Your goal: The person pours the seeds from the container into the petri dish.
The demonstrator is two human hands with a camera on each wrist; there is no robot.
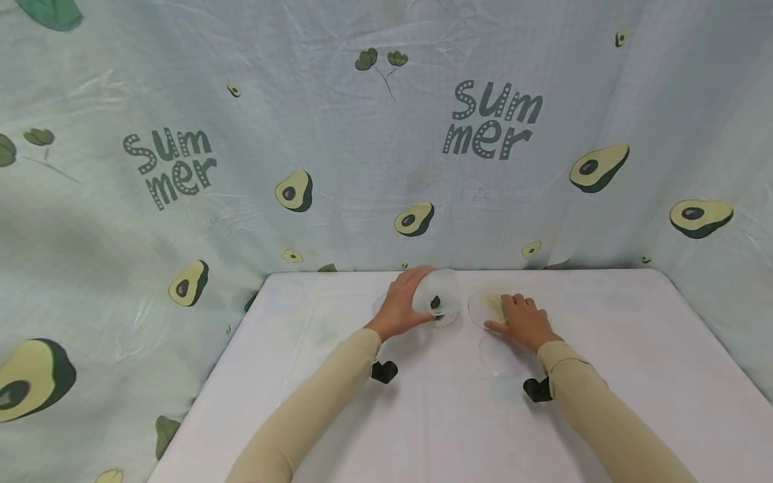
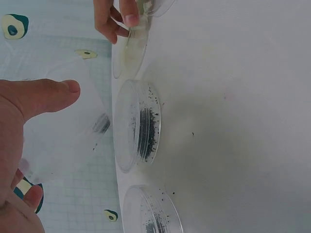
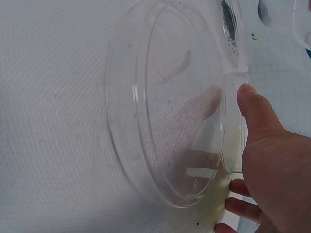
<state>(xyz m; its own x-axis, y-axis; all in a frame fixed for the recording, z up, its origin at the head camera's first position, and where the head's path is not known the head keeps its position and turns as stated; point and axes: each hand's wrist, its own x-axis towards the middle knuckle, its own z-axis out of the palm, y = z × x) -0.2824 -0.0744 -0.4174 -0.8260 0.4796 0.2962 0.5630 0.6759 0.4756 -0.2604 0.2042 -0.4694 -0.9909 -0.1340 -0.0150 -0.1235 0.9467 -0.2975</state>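
Observation:
My left hand (image 1: 406,303) grips a clear petri dish half (image 1: 445,285) by its edge, thumb on one side and fingers on the other. It is tilted up off the table, with a dark patch (image 2: 101,124) near its lower edge. Below it stands a petri dish of black granules (image 2: 147,128). My right hand (image 1: 524,322) holds the rim of a petri dish with pale yellowish contents (image 1: 480,310), which lies on the table. Part of that dish is hidden under the fingers. Just in front of it lies a see-through petri dish (image 3: 165,107).
Another petri dish with black granules (image 2: 153,218) stands to the left. A few dark specks dot the white table (image 1: 459,422). Behind the table's back edge hangs a curtain (image 1: 356,154) printed with avocados.

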